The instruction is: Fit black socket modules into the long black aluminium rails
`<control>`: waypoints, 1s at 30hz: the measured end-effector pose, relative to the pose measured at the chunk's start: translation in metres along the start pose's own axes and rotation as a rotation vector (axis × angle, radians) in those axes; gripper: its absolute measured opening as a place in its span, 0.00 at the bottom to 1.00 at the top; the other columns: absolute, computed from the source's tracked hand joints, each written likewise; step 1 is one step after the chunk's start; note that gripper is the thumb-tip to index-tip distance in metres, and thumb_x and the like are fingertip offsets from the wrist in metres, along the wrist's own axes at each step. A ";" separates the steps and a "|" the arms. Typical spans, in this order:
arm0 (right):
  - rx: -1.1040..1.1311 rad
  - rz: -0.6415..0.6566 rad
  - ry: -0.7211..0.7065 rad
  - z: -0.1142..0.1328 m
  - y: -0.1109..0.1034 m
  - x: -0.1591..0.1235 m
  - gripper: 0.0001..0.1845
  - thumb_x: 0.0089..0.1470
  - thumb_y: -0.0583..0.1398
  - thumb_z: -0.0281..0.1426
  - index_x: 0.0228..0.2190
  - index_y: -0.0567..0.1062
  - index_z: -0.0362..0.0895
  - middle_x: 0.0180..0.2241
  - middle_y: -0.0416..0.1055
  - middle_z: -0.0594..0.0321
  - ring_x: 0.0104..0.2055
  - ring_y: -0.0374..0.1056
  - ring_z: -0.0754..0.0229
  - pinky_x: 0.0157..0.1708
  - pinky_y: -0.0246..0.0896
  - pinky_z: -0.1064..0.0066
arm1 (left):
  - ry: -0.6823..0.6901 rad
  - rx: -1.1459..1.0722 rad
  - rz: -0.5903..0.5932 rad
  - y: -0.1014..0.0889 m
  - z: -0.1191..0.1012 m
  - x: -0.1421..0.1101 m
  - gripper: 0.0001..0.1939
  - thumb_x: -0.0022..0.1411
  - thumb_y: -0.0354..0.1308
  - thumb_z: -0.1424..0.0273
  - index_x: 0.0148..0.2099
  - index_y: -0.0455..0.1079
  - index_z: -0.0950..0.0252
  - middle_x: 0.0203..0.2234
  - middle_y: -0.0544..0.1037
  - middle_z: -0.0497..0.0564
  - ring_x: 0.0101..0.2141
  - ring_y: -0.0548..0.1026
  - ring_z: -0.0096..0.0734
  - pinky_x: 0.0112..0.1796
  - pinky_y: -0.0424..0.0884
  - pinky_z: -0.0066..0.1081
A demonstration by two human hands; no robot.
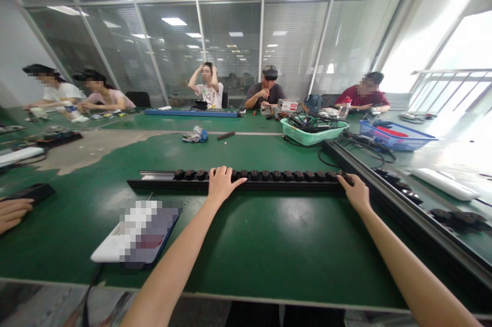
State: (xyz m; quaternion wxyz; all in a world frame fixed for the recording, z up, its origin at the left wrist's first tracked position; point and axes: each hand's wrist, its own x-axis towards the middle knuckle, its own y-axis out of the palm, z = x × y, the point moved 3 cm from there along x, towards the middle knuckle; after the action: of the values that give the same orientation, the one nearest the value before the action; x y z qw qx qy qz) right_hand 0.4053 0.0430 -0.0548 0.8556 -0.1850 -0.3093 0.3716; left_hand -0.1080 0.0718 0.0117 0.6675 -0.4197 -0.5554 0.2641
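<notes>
A long black rail [292,185] lies crosswise on the green table, with a row of black round parts [287,175] set along it. The silvery channel [157,175] at its left end holds none of these parts. My left hand [221,184] grips the rail left of its middle, fingers over the top and thumb stretched to the right. At the rail's right end, my right hand [357,193] has its fingers closed around a dark part, mostly hidden by the fingers.
Another long rail [407,214] runs along the right side. A white device and tablet [134,234] lie at front left. Behind are a green basket [315,135] of cables, a blue basket [400,137] and gloves [196,135]. Another person's hand [13,213] is at left; several people sit opposite.
</notes>
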 end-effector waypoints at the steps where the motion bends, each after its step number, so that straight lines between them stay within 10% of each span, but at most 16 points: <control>1: 0.002 0.002 0.001 0.000 -0.001 -0.002 0.37 0.49 0.58 0.58 0.46 0.78 0.41 0.46 0.78 0.46 0.51 0.72 0.42 0.54 0.62 0.54 | 0.000 0.001 -0.003 -0.001 0.000 -0.002 0.40 0.65 0.42 0.36 0.51 0.75 0.67 0.45 0.77 0.63 0.49 0.71 0.50 0.54 0.59 0.46; 30: -0.008 -0.040 0.068 0.018 -0.040 -0.045 0.27 0.44 0.62 0.51 0.38 0.78 0.44 0.39 0.80 0.51 0.45 0.75 0.45 0.48 0.66 0.57 | 0.076 -0.036 -0.025 -0.015 0.004 -0.025 0.38 0.66 0.43 0.37 0.53 0.75 0.64 0.46 0.77 0.63 0.50 0.71 0.52 0.55 0.58 0.49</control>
State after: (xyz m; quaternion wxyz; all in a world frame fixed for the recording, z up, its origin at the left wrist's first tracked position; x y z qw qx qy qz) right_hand 0.3903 -0.0156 -0.0369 0.8721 -0.1948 -0.2851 0.3467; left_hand -0.1201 0.0446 0.0118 0.6836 -0.4346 -0.5396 0.2295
